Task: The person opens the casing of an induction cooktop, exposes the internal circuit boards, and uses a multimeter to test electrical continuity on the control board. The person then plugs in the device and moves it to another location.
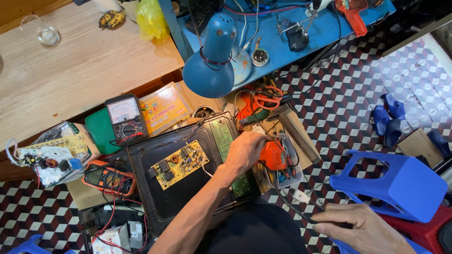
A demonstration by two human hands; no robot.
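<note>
Left hand (245, 149) is closing round the orange soldering gun (273, 155) while right hand (365, 226) is pinching its black cord (288, 203) — cord could be snagging the green PCB (225, 141) at the black tray's (146, 155) right edge.

Left hand (245, 151) hides orange tool's (273, 155) handle

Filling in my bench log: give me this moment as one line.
left hand: on orange tool | right hand: holding black cable | yellow circuit board: in black tray

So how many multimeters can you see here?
2. A black analog multimeter lies beside the green case; an orange digital multimeter lies below it, left of the black tray. Clutter could hide others.
</note>
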